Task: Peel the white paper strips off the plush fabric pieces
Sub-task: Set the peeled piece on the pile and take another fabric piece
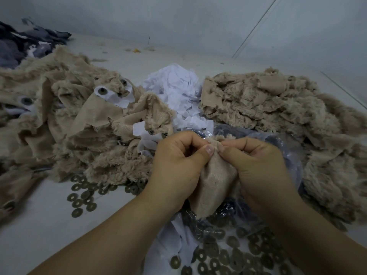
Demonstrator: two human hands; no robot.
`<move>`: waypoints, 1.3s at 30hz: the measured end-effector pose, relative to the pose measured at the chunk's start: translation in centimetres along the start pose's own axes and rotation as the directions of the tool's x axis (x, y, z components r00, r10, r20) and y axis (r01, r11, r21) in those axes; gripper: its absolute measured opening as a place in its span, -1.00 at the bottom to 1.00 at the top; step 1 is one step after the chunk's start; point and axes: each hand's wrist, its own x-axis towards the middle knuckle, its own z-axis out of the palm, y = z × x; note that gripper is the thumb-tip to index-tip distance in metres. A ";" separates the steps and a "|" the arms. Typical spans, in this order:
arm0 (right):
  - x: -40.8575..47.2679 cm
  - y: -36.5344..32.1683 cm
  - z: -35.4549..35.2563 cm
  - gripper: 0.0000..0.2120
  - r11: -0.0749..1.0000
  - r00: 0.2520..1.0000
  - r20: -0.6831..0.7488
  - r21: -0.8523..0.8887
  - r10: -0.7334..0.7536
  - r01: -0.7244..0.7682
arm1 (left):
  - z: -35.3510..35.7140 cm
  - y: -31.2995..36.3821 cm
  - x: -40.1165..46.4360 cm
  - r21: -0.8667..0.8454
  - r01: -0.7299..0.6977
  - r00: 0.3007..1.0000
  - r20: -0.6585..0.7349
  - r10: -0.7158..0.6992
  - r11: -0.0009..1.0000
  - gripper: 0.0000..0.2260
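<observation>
So on the tabletop (39, 225) there's one pile of plush pieces (79, 120) on the left and another heap of plush (268, 108) on the right, with the peeled paper strips (176, 90) heaped between them, further back. Loose washers (81, 199) lie in front of the left pile. Nearest, both hands meet over a plastic bag (286, 147): left hand (178, 161), right hand (256, 163), one plush piece (216, 181) between them.

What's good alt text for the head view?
Both hands, left hand and right hand, pinch a beige plush piece. Beige plush piles flank heaped white paper strips; brown washers litter the table.
</observation>
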 end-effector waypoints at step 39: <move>-0.1 -0.3 0.0 -0.84 0.982 0.992 0.006 -0.143 -0.125 0.125 | -0.2 -0.3 -0.1 0.525 -0.420 0.884 0.054 0.464 0.740 -0.88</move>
